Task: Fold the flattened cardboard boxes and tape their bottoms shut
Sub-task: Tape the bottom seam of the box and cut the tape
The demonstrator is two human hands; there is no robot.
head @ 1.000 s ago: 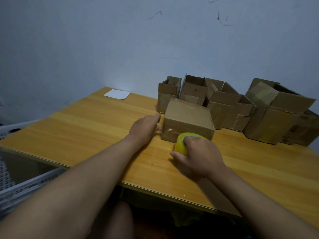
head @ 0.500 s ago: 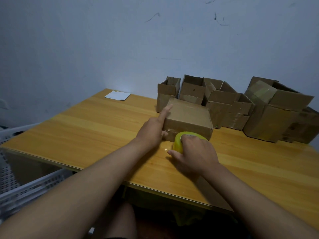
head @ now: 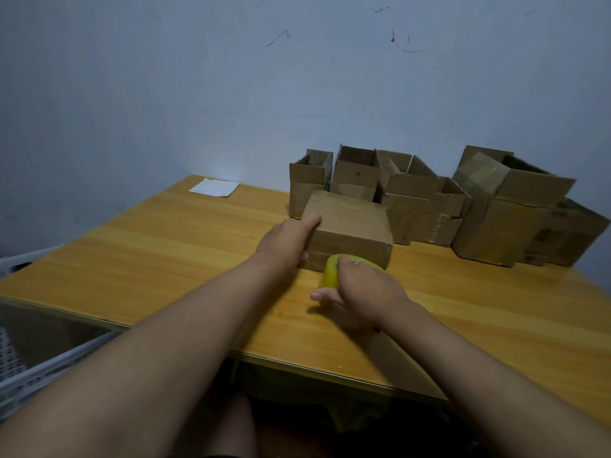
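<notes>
A small folded cardboard box [head: 350,223] lies on the wooden table [head: 158,252] with a closed face up. My left hand [head: 287,241] rests against its left side, the index finger stretched along the top left edge and the thumb on the front face. My right hand [head: 362,290] grips a yellow-green roll of tape [head: 332,271] pressed against the box's front lower edge. Most of the roll is hidden under my fingers.
Several folded open boxes [head: 413,200] stand in a row along the wall behind, a larger one [head: 506,209] at the right. A white slip of paper [head: 215,187] lies at the far left corner. A white perforated crate [head: 36,368] sits beside the table's left edge.
My left hand has slid up the box's left side, its index finger now laid along the top edge. The right hand with the tape roll has stayed at the front face.
</notes>
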